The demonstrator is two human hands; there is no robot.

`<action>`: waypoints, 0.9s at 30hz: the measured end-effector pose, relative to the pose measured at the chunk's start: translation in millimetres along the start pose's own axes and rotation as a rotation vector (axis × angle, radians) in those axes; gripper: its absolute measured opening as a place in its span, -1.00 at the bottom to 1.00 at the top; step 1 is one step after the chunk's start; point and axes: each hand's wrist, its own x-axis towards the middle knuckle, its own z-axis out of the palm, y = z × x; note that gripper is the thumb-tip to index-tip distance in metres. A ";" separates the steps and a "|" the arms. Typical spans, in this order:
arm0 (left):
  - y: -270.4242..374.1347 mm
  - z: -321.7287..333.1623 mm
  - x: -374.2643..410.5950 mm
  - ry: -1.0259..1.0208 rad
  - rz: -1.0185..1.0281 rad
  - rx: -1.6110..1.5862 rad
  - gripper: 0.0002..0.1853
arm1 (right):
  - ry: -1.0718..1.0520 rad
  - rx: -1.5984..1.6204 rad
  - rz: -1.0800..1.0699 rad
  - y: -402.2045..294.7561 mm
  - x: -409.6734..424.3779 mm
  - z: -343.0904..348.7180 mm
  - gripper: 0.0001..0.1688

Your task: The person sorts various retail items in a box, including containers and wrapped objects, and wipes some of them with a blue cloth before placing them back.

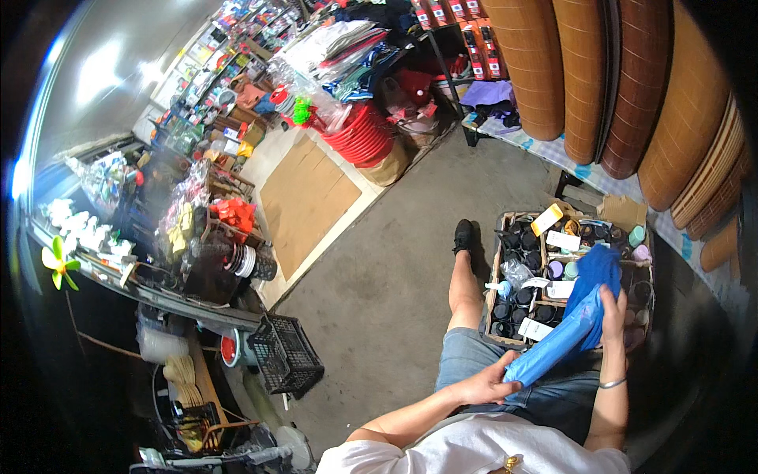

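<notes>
My left hand (488,382) grips the lower end of a long object in a light blue plastic wrapper (551,346); what is inside cannot be told. At the wrapper's upper right, my right hand (613,314) holds it together with a darker blue cloth (598,269). Both lie slantwise above my lap, in front of a low divided crate (494,284). Dark bottles or cans, some with pastel caps, stand in the crate, with white tags and one yellow-edged card (546,219) among them.
Rolled bamboo mats (530,71) lean on a covered bench at the upper right. A black plastic crate (287,355) stands at the lower left. Stacked red tubs (361,136) stand beside flat cardboard (308,201) by the shop entrance. Cluttered shelves fill the upper left.
</notes>
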 end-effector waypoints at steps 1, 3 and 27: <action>9.0 -6.9 -2.5 0.028 -0.011 0.072 -0.43 | -0.073 -0.034 -0.056 -11.5 -6.4 6.2 -0.55; 1.6 -21.5 1.5 0.011 0.020 0.115 -0.43 | -0.158 -0.299 -0.254 -17.6 -10.0 11.0 -0.65; 3.9 -10.4 17.7 0.170 -0.002 0.215 -0.47 | -0.380 -0.829 -0.853 -12.2 -85.3 61.4 -0.62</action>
